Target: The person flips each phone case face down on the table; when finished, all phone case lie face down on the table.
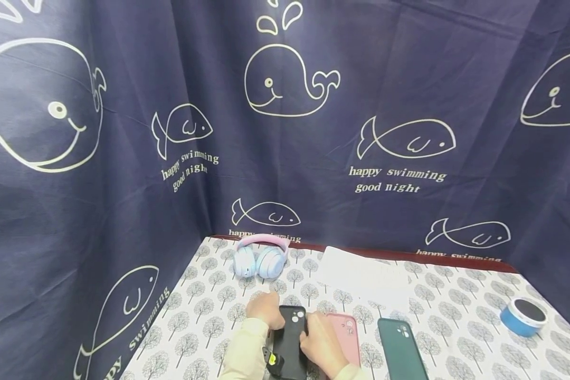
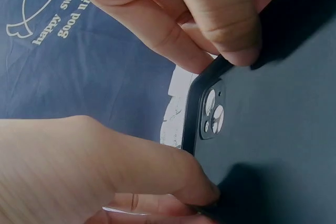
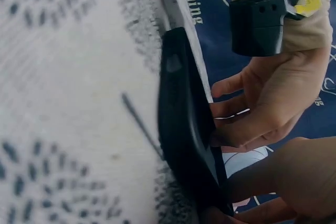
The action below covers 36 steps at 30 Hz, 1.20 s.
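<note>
A black phone case with round lens openings near one top corner is between both hands. Whether a phone sits inside it I cannot tell. My left hand pinches its left side near the top, thumb on the back face in the left wrist view. Gripping the right side is my right hand, seen along the upper edge of the left wrist view. From the right wrist view the case is tilted edge-on, with the left hand above the right hand.
A pink phone case lies partly behind my right hand, with a green one further right. Pastel headphones and white paper are at the back. A blue round device stands far right on the tree-print cloth.
</note>
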Tool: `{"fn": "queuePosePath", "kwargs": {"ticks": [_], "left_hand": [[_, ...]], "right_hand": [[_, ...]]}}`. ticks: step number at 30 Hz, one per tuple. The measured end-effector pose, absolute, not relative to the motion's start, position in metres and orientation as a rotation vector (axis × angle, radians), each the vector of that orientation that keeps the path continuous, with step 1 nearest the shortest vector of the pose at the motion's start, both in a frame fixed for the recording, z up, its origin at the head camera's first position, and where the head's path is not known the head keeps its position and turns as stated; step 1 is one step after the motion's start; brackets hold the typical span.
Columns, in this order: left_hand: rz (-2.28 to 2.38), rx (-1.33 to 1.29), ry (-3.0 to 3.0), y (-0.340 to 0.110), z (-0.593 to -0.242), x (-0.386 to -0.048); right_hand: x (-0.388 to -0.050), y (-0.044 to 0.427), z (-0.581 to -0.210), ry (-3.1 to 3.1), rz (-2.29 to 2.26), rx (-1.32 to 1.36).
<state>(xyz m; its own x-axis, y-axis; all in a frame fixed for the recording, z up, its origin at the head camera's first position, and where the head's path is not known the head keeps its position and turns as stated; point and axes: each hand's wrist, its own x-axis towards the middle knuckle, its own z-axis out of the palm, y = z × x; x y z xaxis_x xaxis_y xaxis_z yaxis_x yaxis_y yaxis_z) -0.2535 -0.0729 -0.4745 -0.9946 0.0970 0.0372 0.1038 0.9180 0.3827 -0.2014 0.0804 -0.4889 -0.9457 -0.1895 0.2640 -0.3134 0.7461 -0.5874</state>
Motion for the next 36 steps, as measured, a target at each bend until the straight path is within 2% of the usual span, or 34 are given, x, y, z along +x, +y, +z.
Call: {"fn": "queuePosePath", "kwargs": {"ticks": [20, 36], "left_hand": [[-0.835, -0.361, -2.906, -0.085, -0.418, -0.233], [-0.889, -0.432, -2.918, -0.077, -0.408, -0.226]], "right_hand": [[-0.204, 0.079, -0.485, -2.688, 1.267, 0.423], [-0.202, 0.069, -0.497, -2.703, 1.332, 0.432]]}}
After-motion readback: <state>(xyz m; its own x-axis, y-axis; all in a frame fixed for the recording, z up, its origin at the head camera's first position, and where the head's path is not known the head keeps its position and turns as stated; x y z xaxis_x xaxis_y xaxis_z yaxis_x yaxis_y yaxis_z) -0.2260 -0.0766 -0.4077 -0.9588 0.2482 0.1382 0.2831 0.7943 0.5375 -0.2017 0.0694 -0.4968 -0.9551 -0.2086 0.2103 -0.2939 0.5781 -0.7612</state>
